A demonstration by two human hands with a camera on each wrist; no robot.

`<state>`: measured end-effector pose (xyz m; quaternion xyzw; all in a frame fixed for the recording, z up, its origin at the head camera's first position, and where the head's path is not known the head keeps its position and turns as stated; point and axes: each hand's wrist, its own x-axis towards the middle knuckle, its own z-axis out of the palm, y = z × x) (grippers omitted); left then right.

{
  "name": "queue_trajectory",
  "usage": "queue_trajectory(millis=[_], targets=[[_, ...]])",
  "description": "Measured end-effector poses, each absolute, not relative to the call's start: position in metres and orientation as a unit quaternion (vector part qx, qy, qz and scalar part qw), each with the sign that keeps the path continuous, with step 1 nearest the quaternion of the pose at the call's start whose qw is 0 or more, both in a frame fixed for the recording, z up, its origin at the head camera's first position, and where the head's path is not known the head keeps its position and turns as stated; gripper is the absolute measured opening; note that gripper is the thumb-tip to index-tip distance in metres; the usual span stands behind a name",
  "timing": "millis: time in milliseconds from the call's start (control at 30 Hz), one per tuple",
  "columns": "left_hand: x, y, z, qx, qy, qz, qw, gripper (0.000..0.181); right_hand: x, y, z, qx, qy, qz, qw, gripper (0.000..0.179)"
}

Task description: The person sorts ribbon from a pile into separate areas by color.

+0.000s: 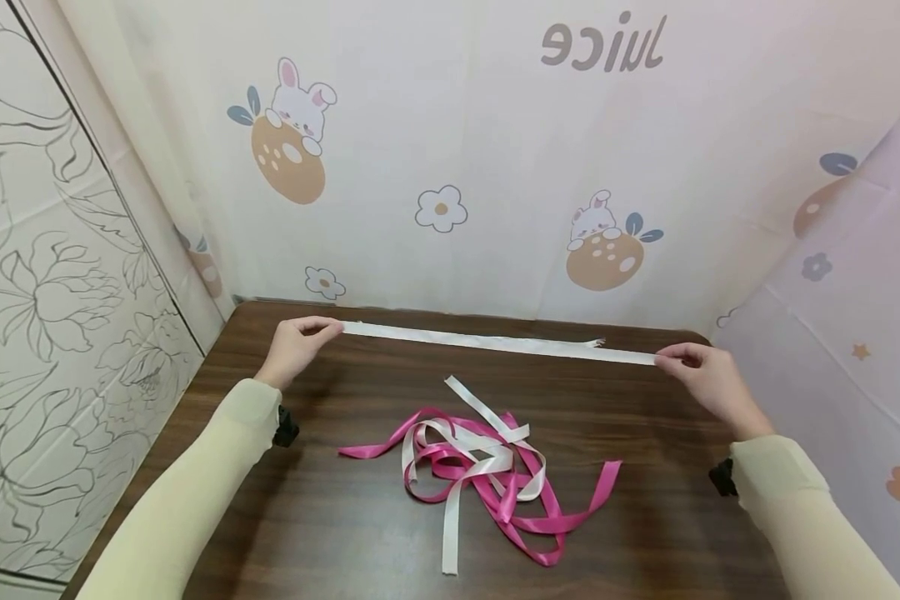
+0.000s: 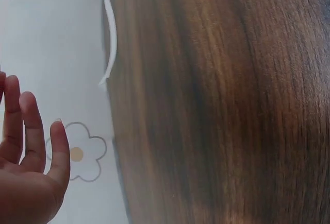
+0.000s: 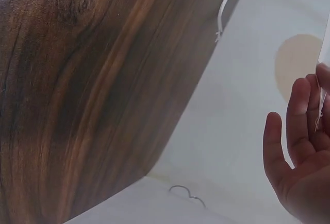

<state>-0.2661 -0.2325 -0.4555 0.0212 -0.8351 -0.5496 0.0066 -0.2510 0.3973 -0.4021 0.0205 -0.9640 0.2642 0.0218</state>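
A white ribbon (image 1: 420, 335) is stretched nearly straight across the back of the table, sloping slightly down to the right. My left hand (image 1: 296, 346) pinches its left end between thumb and finger; my right hand (image 1: 708, 379) pinches the other end. Loose threads (image 3: 318, 121) hang by the right fingers in the right wrist view. Just behind the held ribbon, along the table's back edge, lies another white strip (image 2: 112, 33) with a frayed tip. Nearer me, a pink ribbon (image 1: 603, 483) and a white ribbon (image 1: 451, 533) lie loosely tangled in a heap.
The brown wooden table (image 1: 330, 517) meets a pale printed curtain (image 1: 450, 108) at its back edge. On the left stands a panel with line-drawn flowers (image 1: 37, 292). Dark wrist cameras (image 1: 286, 427) sit under both cream sleeves (image 1: 195, 483).
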Motion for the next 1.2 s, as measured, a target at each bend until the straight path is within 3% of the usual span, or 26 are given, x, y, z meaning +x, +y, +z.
queue_trajectory(millis=[467,733,1200], targets=[[-0.286,-0.221,-0.473,0.036,-0.869,-0.493,0.034,0.028,-0.278,0.395,-0.422,-0.012,-0.964,0.26,0.056,0.044],[-0.295,-0.213,-0.48,0.042,-0.89,-0.451,0.048,0.027,-0.29,0.39,-0.438,-0.03,-0.963,0.257,0.068,0.04],[-0.308,-0.205,-0.494,0.074,-0.905,-0.417,0.036,0.028,-0.308,0.385,-0.468,-0.045,-0.962,0.268,0.04,0.035]])
